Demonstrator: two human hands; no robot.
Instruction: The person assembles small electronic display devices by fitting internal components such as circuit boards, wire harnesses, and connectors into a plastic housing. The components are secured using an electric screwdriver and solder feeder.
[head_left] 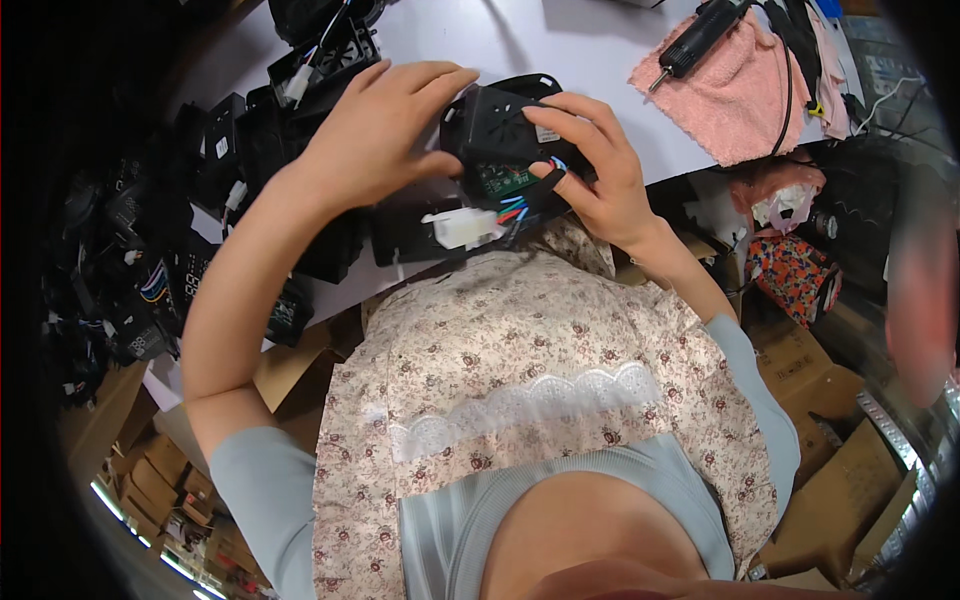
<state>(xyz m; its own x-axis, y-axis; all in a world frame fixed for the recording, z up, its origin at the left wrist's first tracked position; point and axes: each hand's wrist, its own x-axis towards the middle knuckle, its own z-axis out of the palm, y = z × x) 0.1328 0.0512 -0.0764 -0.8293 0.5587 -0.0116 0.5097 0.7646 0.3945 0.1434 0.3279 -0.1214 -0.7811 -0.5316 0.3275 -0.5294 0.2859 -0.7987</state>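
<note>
In front of me, near the table's front edge, a black plastic housing with a slotted fan-like grille sits over a larger black shell. A green circuit board shows below the housing. Coloured wires run from it to a white connector. My right hand grips the right side, fingers on top and thumb by the wires. Around the left end curves my left hand, its thumb at the side and fingertips by the top edge; the exact contact is partly hidden.
Several black housings and wired parts crowd the left side. A black pen-shaped power tool lies on a pink cloth at the far right, its cable trailing off. Cardboard boxes stand below on the right, and others lower left.
</note>
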